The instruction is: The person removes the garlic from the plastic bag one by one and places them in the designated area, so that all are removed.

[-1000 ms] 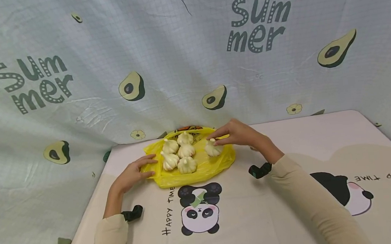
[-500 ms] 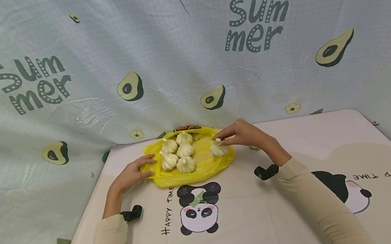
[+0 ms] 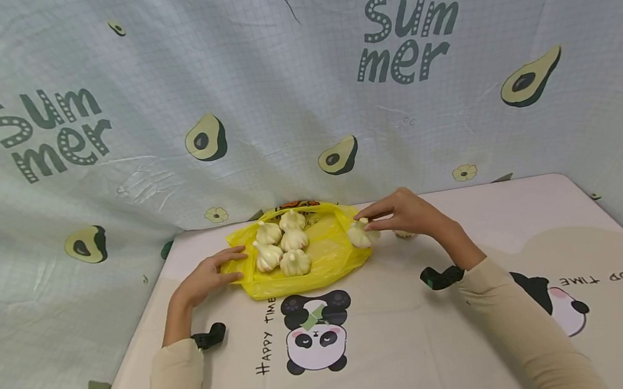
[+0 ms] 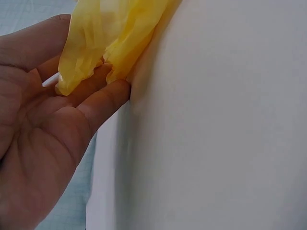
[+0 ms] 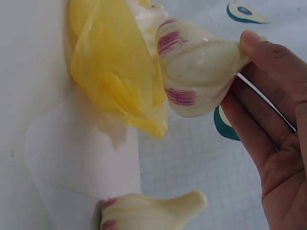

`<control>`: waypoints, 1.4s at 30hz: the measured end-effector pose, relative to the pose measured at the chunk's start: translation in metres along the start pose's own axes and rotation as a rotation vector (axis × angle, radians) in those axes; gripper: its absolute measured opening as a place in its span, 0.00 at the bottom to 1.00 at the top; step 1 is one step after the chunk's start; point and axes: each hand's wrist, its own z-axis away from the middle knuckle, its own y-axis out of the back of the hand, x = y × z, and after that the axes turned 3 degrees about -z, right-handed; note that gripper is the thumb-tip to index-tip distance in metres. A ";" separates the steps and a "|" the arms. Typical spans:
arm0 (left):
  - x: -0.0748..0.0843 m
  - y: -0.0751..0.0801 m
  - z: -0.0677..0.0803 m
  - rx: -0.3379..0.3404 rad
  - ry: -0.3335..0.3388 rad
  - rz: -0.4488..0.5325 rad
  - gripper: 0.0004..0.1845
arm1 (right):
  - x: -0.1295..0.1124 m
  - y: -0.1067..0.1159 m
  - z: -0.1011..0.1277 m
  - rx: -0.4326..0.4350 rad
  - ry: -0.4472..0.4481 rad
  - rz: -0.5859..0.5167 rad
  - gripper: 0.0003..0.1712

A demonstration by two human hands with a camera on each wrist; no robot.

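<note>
A yellow plastic bag [image 3: 318,266] lies open on the table with several white garlic bulbs [image 3: 285,247] on it. My left hand [image 3: 236,264] grips the bag's left edge, thumb on top and fingers [image 4: 103,96] under the yellow film [image 4: 100,38]. My right hand [image 3: 367,221] pinches one garlic bulb [image 3: 360,235] by its stem at the bag's right edge. In the right wrist view this purple-streaked bulb [image 5: 196,67] hangs from my fingertips [image 5: 252,40] beside the bag [image 5: 115,81]. Another bulb [image 5: 153,211] lies on the table below it, partly hidden behind my right hand [image 3: 404,234].
The table wears a cloth with a panda print [image 3: 315,338] near the front and another panda [image 3: 548,309] at the right. An avocado-patterned sheet [image 3: 302,95] hangs right behind the table. The table's left edge [image 3: 148,310] is close to my left arm.
My right hand has carried the pinched garlic bulb to the right, from over the bag's middle-right to its right edge. The left hand has kept its hold on the bag.
</note>
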 end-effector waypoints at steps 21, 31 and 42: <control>0.002 -0.001 0.001 -0.003 0.022 -0.040 0.27 | -0.001 0.034 0.033 -0.115 -0.213 -0.141 0.16; 0.002 0.001 0.000 -0.015 0.018 -0.037 0.27 | 0.012 0.063 0.050 -0.209 -0.268 -0.193 0.16; 0.001 0.003 0.000 -0.025 0.018 -0.030 0.27 | 0.019 0.089 0.072 -0.274 -0.314 -0.167 0.15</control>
